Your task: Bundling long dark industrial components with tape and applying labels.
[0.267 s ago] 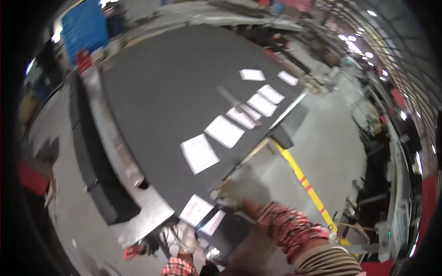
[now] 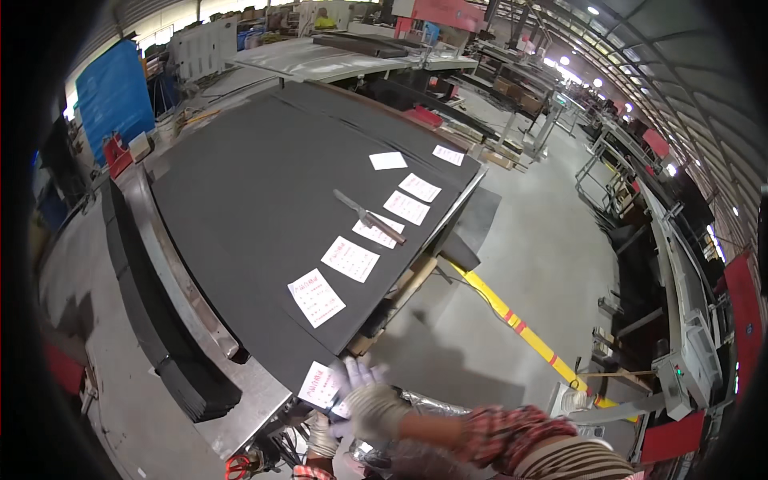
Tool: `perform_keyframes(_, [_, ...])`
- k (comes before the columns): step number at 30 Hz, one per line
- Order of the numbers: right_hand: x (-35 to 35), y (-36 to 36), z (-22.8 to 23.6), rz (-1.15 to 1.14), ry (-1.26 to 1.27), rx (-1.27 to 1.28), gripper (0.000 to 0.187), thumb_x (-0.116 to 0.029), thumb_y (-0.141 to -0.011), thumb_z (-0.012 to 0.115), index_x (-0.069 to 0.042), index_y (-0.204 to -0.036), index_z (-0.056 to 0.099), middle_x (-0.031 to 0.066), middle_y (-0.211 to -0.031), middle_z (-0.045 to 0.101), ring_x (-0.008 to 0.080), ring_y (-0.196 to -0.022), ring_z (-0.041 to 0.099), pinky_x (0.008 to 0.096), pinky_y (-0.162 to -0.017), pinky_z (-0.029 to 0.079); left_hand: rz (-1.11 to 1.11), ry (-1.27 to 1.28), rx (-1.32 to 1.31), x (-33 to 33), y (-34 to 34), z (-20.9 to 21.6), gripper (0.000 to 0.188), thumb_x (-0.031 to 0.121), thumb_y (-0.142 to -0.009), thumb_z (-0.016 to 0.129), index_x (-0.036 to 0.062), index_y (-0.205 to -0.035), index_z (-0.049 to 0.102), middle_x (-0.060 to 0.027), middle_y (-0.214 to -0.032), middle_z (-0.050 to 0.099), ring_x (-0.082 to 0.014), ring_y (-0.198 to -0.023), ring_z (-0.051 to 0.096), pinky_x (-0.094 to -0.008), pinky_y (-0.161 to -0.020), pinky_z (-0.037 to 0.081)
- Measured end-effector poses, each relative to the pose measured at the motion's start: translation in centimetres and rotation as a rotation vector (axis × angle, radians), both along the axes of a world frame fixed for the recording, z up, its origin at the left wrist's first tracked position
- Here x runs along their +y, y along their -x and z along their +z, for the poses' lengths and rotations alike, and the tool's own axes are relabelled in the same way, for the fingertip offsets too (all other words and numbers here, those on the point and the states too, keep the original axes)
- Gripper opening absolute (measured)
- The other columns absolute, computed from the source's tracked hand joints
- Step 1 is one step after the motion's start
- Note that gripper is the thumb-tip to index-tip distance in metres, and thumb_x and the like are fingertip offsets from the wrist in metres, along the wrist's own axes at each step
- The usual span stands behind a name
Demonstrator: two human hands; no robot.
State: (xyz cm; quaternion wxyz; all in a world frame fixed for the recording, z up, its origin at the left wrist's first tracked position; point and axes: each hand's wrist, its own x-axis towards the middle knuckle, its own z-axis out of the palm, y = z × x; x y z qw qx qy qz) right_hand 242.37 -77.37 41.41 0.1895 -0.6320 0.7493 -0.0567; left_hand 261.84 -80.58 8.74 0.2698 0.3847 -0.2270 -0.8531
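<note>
My right hand (image 2: 374,404), in a pale glove, reaches over the near corner of the black sheet material (image 2: 232,184) with its fingers apart. It partly covers a white printed paper (image 2: 318,384) there. Just below that paper is my left hand (image 2: 322,438), also gloved; its fingers are mostly hidden at the table's edge. Farther off, several more printed papers (image 2: 350,259) lie in a slanting row along the right side of the sheet. A knife (image 2: 380,226) with a brown handle and grey blade rests across one of them.
A stack of black strips (image 2: 172,352) runs along the left, beside a metal rail (image 2: 180,268). On the right, a yellow bar (image 2: 520,328) with red marks slants over the grey floor (image 2: 552,264). Shiny plastic wrap (image 2: 432,404) lies near my right forearm. A blue board (image 2: 116,100) stands far left.
My right hand has moved from the sheet's near edge onto the near paper, where a dark strip lay across it. My left hand stays close by. The whole view has shifted.
</note>
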Motion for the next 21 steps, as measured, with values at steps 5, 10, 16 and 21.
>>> perform_keyframes(5, [1.0,2.2,0.5,-0.084,-0.08,0.141,0.103,-0.051,-0.072,0.067,0.0,-0.145,0.016,0.0366,-0.14,0.025,0.0456,-0.128,0.033,0.0501,-0.106,0.026,0.072,0.407,-0.097,-2.3,0.8,21.4,0.052,0.055,-0.088,0.053,0.0044,-0.101,0.058,-0.0044,-0.079,0.063,-0.0056,-0.048,0.048,-0.0185,-0.041,0.035])
perform_keyframes(10, [1.6,2.5,-2.3,0.003,0.02,0.055,0.09,-0.039,-0.072,0.072,0.018,-0.127,0.029,0.0331,-0.12,0.048,0.0414,-0.118,0.045,0.0444,-0.101,0.036,-0.059,1.065,-0.923,-3.0,11.4,26.0,0.023,0.016,-0.085,0.059,-0.004,-0.096,0.063,-0.003,-0.071,0.062,-0.0116,-0.06,0.057,-0.0266,-0.054,0.047])
perform_keyframes(16, [-1.5,9.5,4.7,0.359,0.314,-0.164,0.057,-0.036,-0.078,0.069,-0.004,-0.119,0.047,0.0173,-0.079,0.064,0.0338,-0.074,0.062,0.0405,-0.071,0.049,-0.183,1.331,-0.803,-2.4,14.2,28.8,0.047,0.033,-0.072,0.072,0.0092,-0.107,0.053,-0.0162,-0.095,0.06,-0.0366,-0.082,0.061,-0.0456,-0.073,0.048])
perform_keyframes(21, [-3.1,13.0,-2.0,0.308,0.011,-0.211,0.023,-0.029,-0.085,0.054,-0.009,-0.093,0.063,0.0179,-0.082,0.066,0.0329,-0.076,0.065,0.046,-0.071,0.049,-0.23,1.333,-0.902,-3.0,13.5,28.5,0.065,0.034,-0.068,0.078,0.007,-0.12,0.05,-0.0119,-0.097,0.059,-0.0292,-0.079,0.063,-0.0387,-0.067,0.05])
